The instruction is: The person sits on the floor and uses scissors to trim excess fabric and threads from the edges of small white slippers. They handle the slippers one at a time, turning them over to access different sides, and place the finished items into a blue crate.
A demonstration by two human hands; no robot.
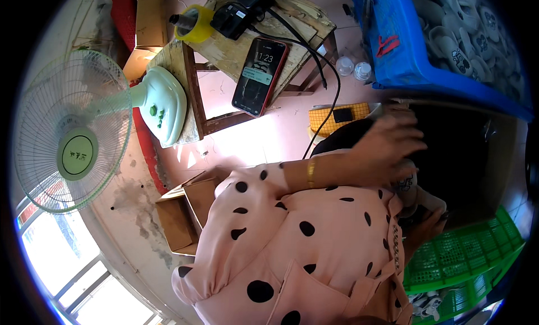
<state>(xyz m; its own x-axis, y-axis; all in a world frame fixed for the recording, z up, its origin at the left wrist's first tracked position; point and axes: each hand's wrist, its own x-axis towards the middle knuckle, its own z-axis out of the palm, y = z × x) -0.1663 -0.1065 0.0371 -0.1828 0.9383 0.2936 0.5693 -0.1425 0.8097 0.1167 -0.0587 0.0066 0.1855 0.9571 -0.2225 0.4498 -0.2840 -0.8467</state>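
Head view is taken up at the bottom by a pink blouse with black spots (pixel 292 241). The left hand (pixel 387 148), a gold bracelet (pixel 310 172) at its wrist, is laid with fingers spread over a dark, rounded thing (pixel 348 135) beside a black box-like mass (pixel 460 156); whether anything is grasped cannot be told. The right hand (pixel 426 224) is seen lower down, curled around a small white piece with dark print (pixel 405 184), just above a green plastic crate (pixel 460 257). A blue crate (pixel 393 50), filled with grey-white pieces, is set at the upper right. On the wooden desk (pixel 236 50) are laid a red-cased phone (pixel 260 75), a yellow tape roll (pixel 195 23) and a black charger (pixel 236 16). A white fan (pixel 78 128) is stood at left, and open brown cartons (pixel 185 213) lie on the floor.
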